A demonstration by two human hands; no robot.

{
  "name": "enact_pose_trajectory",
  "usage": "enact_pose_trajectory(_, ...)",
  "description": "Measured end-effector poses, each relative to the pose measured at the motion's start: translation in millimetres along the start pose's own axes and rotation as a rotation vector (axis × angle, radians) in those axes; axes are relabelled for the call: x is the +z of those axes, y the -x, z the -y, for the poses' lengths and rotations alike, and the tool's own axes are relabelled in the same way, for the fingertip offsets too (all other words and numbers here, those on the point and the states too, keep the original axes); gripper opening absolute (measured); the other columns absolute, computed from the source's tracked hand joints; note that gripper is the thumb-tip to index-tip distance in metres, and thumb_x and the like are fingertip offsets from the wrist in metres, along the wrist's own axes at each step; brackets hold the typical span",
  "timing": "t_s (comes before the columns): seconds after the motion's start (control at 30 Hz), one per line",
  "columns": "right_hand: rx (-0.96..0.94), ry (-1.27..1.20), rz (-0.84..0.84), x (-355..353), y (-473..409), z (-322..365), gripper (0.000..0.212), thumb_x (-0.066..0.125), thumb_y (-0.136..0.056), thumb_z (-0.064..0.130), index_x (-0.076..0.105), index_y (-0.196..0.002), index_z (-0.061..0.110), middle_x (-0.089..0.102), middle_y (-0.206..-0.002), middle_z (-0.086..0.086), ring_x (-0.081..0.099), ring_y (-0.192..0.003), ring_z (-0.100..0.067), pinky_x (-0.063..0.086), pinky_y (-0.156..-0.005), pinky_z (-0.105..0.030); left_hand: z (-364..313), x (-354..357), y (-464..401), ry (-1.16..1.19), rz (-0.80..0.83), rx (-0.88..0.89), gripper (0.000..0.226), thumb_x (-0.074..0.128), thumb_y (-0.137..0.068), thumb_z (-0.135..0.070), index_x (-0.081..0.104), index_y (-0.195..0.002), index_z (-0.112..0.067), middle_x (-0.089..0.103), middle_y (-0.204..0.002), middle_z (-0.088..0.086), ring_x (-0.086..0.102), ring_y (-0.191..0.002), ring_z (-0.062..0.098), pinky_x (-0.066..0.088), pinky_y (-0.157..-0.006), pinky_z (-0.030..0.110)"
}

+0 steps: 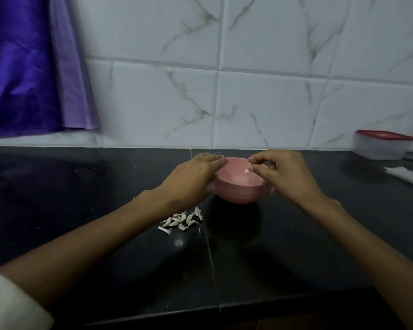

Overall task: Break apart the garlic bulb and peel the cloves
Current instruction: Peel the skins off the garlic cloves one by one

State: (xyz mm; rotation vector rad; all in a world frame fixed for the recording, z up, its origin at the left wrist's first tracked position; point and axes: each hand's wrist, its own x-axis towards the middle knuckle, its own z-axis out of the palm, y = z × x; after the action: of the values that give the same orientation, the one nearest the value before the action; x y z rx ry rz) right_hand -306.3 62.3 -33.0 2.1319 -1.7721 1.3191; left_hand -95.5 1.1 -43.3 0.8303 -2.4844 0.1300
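Two hands: both over the small pink plastic bowl [237, 184], which stands on the glossy black stone counter [81, 186] toward its back edge, near the white marble-veined wall tiles [272, 91].
Left hand [188, 179]: fingers extended and loosely together, tips at the bowl's left rim; nothing visibly held, though the underside is hidden.
Right hand [286, 175]: fingers curled, thumb and forefinger drawn together above the bowl's far right rim; whether they pinch a scrap of skin cannot be told.
Pale garlic clove [247, 171]: a single small piece, inside the bowl or just over it — just below the right fingertips; contact with the hand cannot be told.
Heap of white papery garlic skins and pieces [181, 221]: on the counter just in front and left of the bowl, beside the left forearm; peeled and unpeeled cannot be separated at this size.
Other items: purple satin cloth [29, 67] hanging at the back left corner; clear tub with red lid [379, 145] and a white folded cloth [408, 176] at the right edge.
Step in hand: judged to be depositing a peeled clove into the bowl.
Next move: calls for a hand to reach to the heap and find a clove still in its skin — a fine fingertip pick among light scraps.
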Motion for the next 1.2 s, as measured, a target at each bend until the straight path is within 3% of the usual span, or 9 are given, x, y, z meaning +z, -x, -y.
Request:
enact_pose_trajectory(0.07,0.014,-0.002,0.018,-2.0,-0.1,0.3,0.017,0.071,-0.089,0.013,0.076,-0.105,0.011,0.067,-0.076,0.014,0.060,-0.052,0.006,0.044,-0.049,-0.007,1.8,2.7,-2.2,0.038,0.024,0.018,0.050,0.048,-0.094,0.000,0.044,-0.144,-0.008,0.047,-0.147,0.008,0.040,-0.136,0.023,0.034,-0.109,0.032)
enact_pose_trajectory(0.2,0.032,-0.107,-0.018,-7.4,5.8,6.5,0.017,0.066,-0.092,0.004,0.074,-0.106,0.008,0.059,-0.066,0.026,0.055,-0.039,0.002,0.043,-0.039,-0.013,10.4,5.1,9.8,0.104,-0.018,0.036,0.042,0.052,-0.094,0.001,0.055,-0.135,-0.006,0.055,-0.139,0.007,0.046,-0.130,0.023,0.033,-0.105,0.025)
enact_pose_trajectory(0.27,0.019,-0.140,-0.017,-6.0,8.6,11.3,0.016,0.066,-0.092,0.005,0.075,-0.104,0.010,0.061,-0.057,0.025,0.058,-0.043,-0.001,0.043,-0.041,-0.012,17.3,2.1,20.1,0.133,-0.023,0.045,0.039,0.056,-0.094,-0.001,0.058,-0.132,-0.008,0.058,-0.136,0.005,0.049,-0.128,0.020,0.034,-0.103,0.023)
enact_pose_trajectory(0.47,-0.053,-0.204,0.075,13.1,16.9,31.1,0.015,0.067,-0.091,0.006,0.076,-0.101,0.014,0.064,-0.065,0.032,0.063,-0.048,-0.004,0.052,-0.046,-0.021,39.9,-10.7,54.1,0.152,-0.038,0.042,0.027,0.061,-0.093,-0.005,0.068,-0.119,-0.010,0.068,-0.119,0.001,0.058,-0.113,0.017,0.041,-0.093,0.022)
enact_pose_trajectory(0.57,-0.102,-0.236,0.140,26.4,17.4,42.8,0.016,0.068,-0.090,0.005,0.076,-0.100,0.014,0.065,-0.064,0.025,0.065,-0.054,-0.001,0.048,-0.048,-0.012,50.8,-11.1,65.7,0.138,-0.022,0.045,0.024,0.063,-0.092,-0.005,0.071,-0.114,-0.013,0.069,-0.111,-0.001,0.060,-0.105,0.016,0.047,-0.087,0.026)
enact_pose_trajectory(0.7,-0.130,-0.253,0.269,46.3,14.0,51.8,0.013,0.068,-0.090,0.006,0.076,-0.099,0.013,0.066,-0.065,0.017,0.065,-0.055,-0.010,0.052,-0.044,-0.022,61.4,-5.6,73.7,0.143,-0.027,0.032,0.025,0.064,-0.089,-0.001,0.072,-0.110,-0.012,0.070,-0.107,0.000,0.059,-0.102,0.014,0.045,-0.082,0.019)
enact_pose_trajectory(0.8,-0.130,-0.201,0.382,61.2,7.3,52.3,0.012,0.069,-0.090,0.009,0.077,-0.099,0.012,0.070,-0.072,0.008,0.067,-0.060,-0.009,0.052,-0.048,-0.017,67.5,-0.8,77.3,0.139,-0.035,-0.004,0.028,0.062,-0.089,0.001,0.071,-0.113,-0.011,0.070,-0.107,0.000,0.058,-0.103,0.014,0.047,-0.083,0.024)
enact_pose_trajectory(0.97,-0.192,-0.054,0.555,74.2,-2.7,56.1,0.013,0.071,-0.089,0.015,0.077,-0.100,0.016,0.069,-0.083,0.014,0.065,-0.073,0.000,0.051,-0.064,-0.015,73.1,3.9,85.0,0.147,-0.026,-0.022,0.029,0.062,-0.088,0.000,0.070,-0.113,-0.010,0.070,-0.105,0.000,0.058,-0.101,0.016,0.046,-0.084,0.026)
enact_pose_trajectory(1.2,-0.360,0.163,0.721,85.1,-7.3,63.2,0.014,0.072,-0.088,0.024,0.077,-0.101,0.025,0.048,-0.075,0.021,0.048,-0.061,0.010,0.042,-0.063,-0.017,60.7,5.7,83.1,0.170,-0.080,-0.019,0.030,0.053,-0.082,-0.005,0.072,-0.104,-0.009,0.070,-0.098,0.001,0.059,-0.096,0.019,0.050,-0.081,0.032)
